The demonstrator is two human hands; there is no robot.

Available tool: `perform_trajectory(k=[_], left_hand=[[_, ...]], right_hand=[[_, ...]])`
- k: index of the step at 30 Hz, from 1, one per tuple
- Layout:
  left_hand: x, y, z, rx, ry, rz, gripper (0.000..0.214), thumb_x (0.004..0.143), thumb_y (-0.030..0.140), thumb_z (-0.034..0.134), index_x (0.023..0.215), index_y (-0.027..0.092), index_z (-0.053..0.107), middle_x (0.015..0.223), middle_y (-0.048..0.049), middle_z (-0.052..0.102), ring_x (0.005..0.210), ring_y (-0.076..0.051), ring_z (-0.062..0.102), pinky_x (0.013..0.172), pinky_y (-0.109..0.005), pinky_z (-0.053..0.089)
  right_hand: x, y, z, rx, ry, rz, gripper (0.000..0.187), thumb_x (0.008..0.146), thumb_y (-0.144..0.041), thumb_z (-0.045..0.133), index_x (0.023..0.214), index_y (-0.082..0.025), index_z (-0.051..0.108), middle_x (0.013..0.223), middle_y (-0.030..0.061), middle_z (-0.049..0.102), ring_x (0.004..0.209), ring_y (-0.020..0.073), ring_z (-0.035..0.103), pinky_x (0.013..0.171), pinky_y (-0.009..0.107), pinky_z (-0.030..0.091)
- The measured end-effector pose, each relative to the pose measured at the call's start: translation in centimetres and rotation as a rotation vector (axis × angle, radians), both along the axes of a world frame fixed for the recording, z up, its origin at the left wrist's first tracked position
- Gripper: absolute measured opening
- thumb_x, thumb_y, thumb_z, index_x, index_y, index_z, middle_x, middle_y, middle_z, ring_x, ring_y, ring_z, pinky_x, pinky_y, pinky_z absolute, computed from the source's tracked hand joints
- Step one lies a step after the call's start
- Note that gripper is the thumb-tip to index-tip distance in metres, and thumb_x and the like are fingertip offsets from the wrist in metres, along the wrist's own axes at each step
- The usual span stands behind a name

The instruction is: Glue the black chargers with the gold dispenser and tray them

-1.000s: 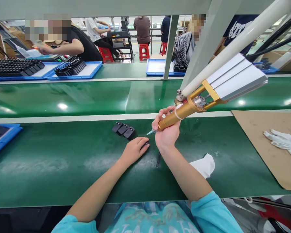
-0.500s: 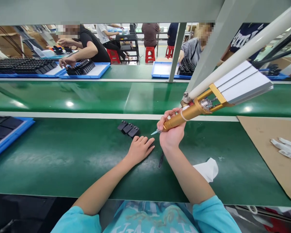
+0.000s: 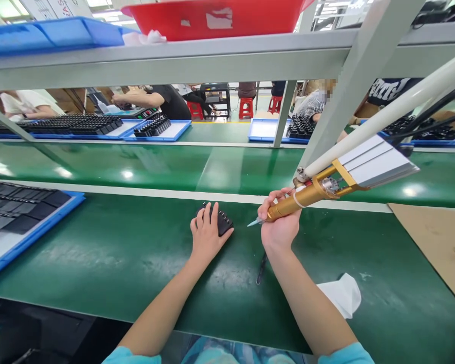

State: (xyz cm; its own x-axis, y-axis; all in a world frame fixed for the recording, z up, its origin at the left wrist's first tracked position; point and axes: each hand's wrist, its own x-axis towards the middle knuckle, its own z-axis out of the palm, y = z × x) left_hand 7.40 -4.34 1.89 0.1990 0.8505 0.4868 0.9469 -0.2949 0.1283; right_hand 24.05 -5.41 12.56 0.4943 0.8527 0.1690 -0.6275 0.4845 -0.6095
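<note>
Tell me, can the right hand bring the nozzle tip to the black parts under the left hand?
Probably yes. The right hand holds the dispenser beside the black parts, bare belt between; only the left hand covers part of them.

Small black parts (image 3: 223, 221) lie clustered flat on the green belt (image 3: 98, 253).

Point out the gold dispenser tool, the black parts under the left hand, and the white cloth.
gold dispenser tool (image 3: 288, 205), head view, barrel.
black parts (image 3: 223, 222), head view, exposed right end.
white cloth (image 3: 341, 296), head view, middle.

parts (image 3: 222, 221) under left hand (image 3: 207, 235), dispenser (image 3: 288, 205) right (tray (image 3: 30, 222) far left)
</note>
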Motion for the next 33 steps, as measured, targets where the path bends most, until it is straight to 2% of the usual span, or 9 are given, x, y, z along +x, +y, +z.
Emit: perform_trajectory(k=[3,8,12,15,20,23,26,30,33], left_hand=[[-0.5,0.3,-0.3,-0.043,0.004,-0.025,0.082,0.082,0.054,0.056,0.148,0.014,0.027,0.139,-0.0193,0.046,0.127,-0.038,0.036,0.1,-0.053,0.028],[-0.6,1.0,-1.0,-0.072,0.004,-0.073,0.077,0.082,0.05,0.058,0.145,0.014,0.031,0.142,-0.0199,0.04,0.127,-0.038,0.035,0.101,-0.052,0.03],[-1.0,1.1,-0.6,-0.124,-0.059,-0.12,0.076,0.076,0.047,0.066,0.14,0.016,0.037,0.136,-0.0177,0.045,0.127,-0.037,0.035,0.103,-0.052,0.03],[-1.3,0.9,0.1,-0.199,-0.1,-0.167,0.086,0.072,0.049,0.069,0.143,0.019,0.03,0.134,-0.0155,0.044,0.129,-0.035,0.034,0.105,-0.051,0.03],[-1.5,0.5,0.6,-0.31,-0.117,-0.228,0.101,0.07,0.062,0.065,0.148,0.021,0.016,0.143,-0.0171,0.034,0.135,-0.036,0.028,0.108,-0.053,0.025],[-1.4,0.7,0.2,-0.324,-0.152,-0.227,0.097,0.07,0.054,0.069,0.147,0.022,0.019,0.139,-0.0159,0.038,0.133,-0.035,0.03,0.108,-0.053,0.025],[-1.2,1.0,-0.3,-0.327,-0.219,-0.233,0.088,0.068,0.043,0.072,0.142,0.021,0.029,0.134,-0.0147,0.04,0.128,-0.034,0.033,0.106,-0.052,0.03],[-1.3,1.3,-0.2,-0.371,-0.432,-0.274,0.071,0.065,0.036,0.074,0.129,0.024,0.047,0.132,-0.0118,0.041,0.127,-0.033,0.033,0.107,-0.051,0.029],[-1.8,1.1,0.8,-0.544,-0.903,-0.341,0.07,0.062,0.038,0.077,0.125,0.027,0.05,0.13,-0.0091,0.046,0.123,-0.032,0.041,0.107,-0.05,0.03]], right_hand=[[0.1,0.0,0.0,-0.004,0.011,-0.005,0.014,0.085,-0.035,0.042,0.09,-0.023,0.046,0.068,-0.0053,0.053,0.037,0.0074,0.046,0.039,0.02,0.034],[0.3,0.2,0.0,-0.01,0.011,-0.003,0.017,0.084,-0.039,0.044,0.089,-0.022,0.046,0.067,-0.0053,0.053,0.037,0.0075,0.045,0.039,0.021,0.034],[0.5,0.4,-0.2,-0.028,0.003,-0.009,0.019,0.085,-0.041,0.043,0.09,-0.023,0.046,0.067,-0.0053,0.052,0.037,0.0074,0.045,0.039,0.021,0.034],[0.6,0.4,-0.3,-0.037,-0.011,-0.014,0.018,0.086,-0.04,0.041,0.091,-0.023,0.045,0.068,-0.0053,0.052,0.038,0.0071,0.045,0.04,0.021,0.036],[0.7,0.5,-0.5,-0.03,-0.028,-0.027,0.016,0.088,-0.037,0.037,0.092,-0.024,0.046,0.068,-0.005,0.052,0.038,0.007,0.045,0.04,0.02,0.036],[0.8,0.7,-0.5,-0.025,-0.038,-0.038,0.015,0.087,-0.036,0.038,0.092,-0.024,0.045,0.068,-0.0051,0.052,0.038,0.007,0.045,0.04,0.02,0.036],[0.9,0.8,-0.5,-0.028,-0.033,-0.045,0.014,0.085,-0.035,0.039,0.092,-0.024,0.045,0.067,-0.0051,0.052,0.037,0.0075,0.045,0.039,0.02,0.034],[1.1,0.9,-0.5,-0.033,-0.021,-0.055,0.013,0.085,-0.032,0.038,0.091,-0.023,0.045,0.066,-0.0049,0.052,0.036,0.0081,0.045,0.038,0.021,0.033],[1.2,1.0,-0.5,-0.037,-0.019,-0.066,0.013,0.085,-0.033,0.038,0.091,-0.023,0.045,0.066,-0.0051,0.052,0.036,0.0082,0.045,0.038,0.021,0.034]])
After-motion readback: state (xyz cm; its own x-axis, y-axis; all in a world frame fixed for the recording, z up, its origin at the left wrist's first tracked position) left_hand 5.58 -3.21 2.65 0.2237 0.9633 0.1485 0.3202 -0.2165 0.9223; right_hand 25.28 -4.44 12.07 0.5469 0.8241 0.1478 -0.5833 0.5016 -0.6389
